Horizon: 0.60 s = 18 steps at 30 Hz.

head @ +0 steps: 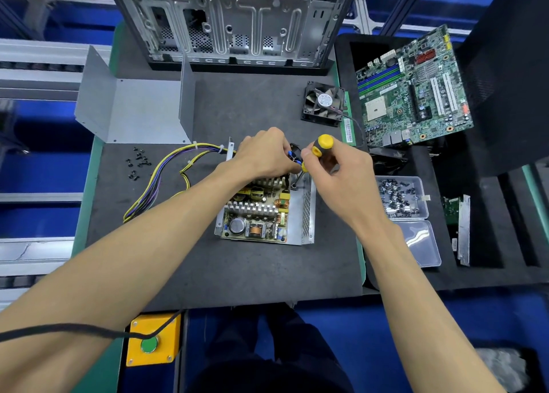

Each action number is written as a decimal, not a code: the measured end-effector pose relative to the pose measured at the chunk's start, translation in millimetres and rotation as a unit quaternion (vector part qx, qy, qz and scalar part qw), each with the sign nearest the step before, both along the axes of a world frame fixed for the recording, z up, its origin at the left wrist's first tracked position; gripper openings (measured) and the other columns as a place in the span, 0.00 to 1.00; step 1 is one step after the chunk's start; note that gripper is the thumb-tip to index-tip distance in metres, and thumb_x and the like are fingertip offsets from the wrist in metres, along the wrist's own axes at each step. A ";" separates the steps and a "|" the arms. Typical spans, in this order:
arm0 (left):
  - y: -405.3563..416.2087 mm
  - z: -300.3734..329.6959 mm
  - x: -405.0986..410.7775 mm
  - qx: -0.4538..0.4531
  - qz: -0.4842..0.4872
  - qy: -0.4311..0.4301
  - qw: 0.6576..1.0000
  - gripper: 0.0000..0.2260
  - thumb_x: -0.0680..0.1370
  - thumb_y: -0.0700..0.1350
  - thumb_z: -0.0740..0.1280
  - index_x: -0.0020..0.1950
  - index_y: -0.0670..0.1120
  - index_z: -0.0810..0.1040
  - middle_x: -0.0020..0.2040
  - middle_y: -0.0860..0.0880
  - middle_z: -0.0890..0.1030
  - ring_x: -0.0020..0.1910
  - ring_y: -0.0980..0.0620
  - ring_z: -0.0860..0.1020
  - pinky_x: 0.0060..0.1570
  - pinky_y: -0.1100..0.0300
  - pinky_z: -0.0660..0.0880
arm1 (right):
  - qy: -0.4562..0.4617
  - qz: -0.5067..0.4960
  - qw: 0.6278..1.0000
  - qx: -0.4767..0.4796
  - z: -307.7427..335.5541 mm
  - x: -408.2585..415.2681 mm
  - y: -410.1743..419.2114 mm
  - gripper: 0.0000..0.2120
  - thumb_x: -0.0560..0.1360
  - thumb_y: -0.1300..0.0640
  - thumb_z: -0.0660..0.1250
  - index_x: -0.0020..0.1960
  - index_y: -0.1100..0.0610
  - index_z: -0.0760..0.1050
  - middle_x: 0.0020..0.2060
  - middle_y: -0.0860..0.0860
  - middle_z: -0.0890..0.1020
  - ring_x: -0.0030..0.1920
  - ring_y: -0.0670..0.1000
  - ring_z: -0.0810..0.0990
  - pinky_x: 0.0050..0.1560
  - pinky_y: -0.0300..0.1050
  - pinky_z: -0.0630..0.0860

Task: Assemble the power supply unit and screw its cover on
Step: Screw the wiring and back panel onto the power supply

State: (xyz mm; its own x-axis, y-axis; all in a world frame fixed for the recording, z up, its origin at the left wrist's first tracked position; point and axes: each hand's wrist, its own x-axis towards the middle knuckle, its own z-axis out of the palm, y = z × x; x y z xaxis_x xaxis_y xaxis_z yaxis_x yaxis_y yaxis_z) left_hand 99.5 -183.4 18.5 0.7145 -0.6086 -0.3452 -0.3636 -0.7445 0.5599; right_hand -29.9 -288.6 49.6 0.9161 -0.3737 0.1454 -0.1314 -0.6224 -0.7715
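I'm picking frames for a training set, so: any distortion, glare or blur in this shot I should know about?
Head view: wide-angle bending bows the computer case and frame rails near the edges; the centre is sharp, with the hands, screwdriver and power supply board crisp; a bright reflection streaks the clear plastic box lid; lighting is even, shadows soft.

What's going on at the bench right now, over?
Right hand grips the screwdriver, tip down in the power supply unit. Left hand steadies its far end. Cover off, nothing blocking.
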 end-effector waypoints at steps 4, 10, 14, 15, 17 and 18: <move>0.3 -0.1 0.2 -0.002 0.001 -0.003 1.000 0.14 0.73 0.52 0.73 0.35 0.42 0.80 0.28 0.50 0.74 0.29 0.51 0.70 0.42 0.55 0.66 | 0.003 0.001 1.000 -0.005 0.5 0.7 0.4 0.15 0.79 0.52 0.65 0.42 0.63 0.76 0.32 0.56 0.78 0.33 0.54 0.71 0.37 0.53 0.70; 0.3 0.2 0.1 0.000 -0.002 -0.002 1.000 0.13 0.73 0.52 0.72 0.39 0.41 0.83 0.30 0.49 0.76 0.31 0.52 0.72 0.42 0.54 0.66 | 0.005 0.010 1.000 -0.004 -0.2 1.3 0.7 0.15 0.80 0.51 0.65 0.42 0.62 0.76 0.32 0.56 0.78 0.34 0.55 0.72 0.37 0.54 0.71; 0.1 1.1 0.4 0.005 -0.002 -0.003 1.000 0.12 0.73 0.51 0.72 0.42 0.42 0.85 0.36 0.45 0.82 0.33 0.51 0.74 0.44 0.54 0.66 | 0.007 0.017 1.000 -0.014 -0.1 2.1 -0.1 0.15 0.79 0.51 0.65 0.41 0.62 0.76 0.31 0.55 0.77 0.33 0.54 0.71 0.36 0.54 0.70; 0.4 0.9 0.5 0.005 -0.002 -0.005 1.000 0.12 0.73 0.51 0.71 0.42 0.42 0.85 0.37 0.44 0.83 0.34 0.50 0.75 0.44 0.54 0.66 | 0.009 0.018 1.000 -0.019 0.0 2.3 -0.3 0.15 0.79 0.51 0.65 0.41 0.62 0.76 0.31 0.55 0.76 0.33 0.53 0.71 0.36 0.53 0.70; 0.5 1.3 0.1 0.005 -0.002 -0.007 1.000 0.12 0.73 0.51 0.71 0.42 0.41 0.85 0.39 0.43 0.84 0.36 0.47 0.76 0.45 0.54 0.67 | 0.014 0.019 0.999 -0.023 -0.1 2.5 -0.9 0.15 0.79 0.51 0.65 0.42 0.62 0.76 0.30 0.54 0.76 0.32 0.52 0.70 0.36 0.53 0.70; 0.6 2.2 -0.3 0.005 -0.001 -0.006 1.000 0.12 0.73 0.50 0.71 0.43 0.41 0.85 0.39 0.43 0.84 0.36 0.47 0.75 0.45 0.54 0.67 | 0.016 0.019 0.999 -0.022 -0.5 2.4 -1.0 0.15 0.78 0.50 0.65 0.42 0.62 0.77 0.31 0.54 0.77 0.33 0.52 0.71 0.37 0.53 0.71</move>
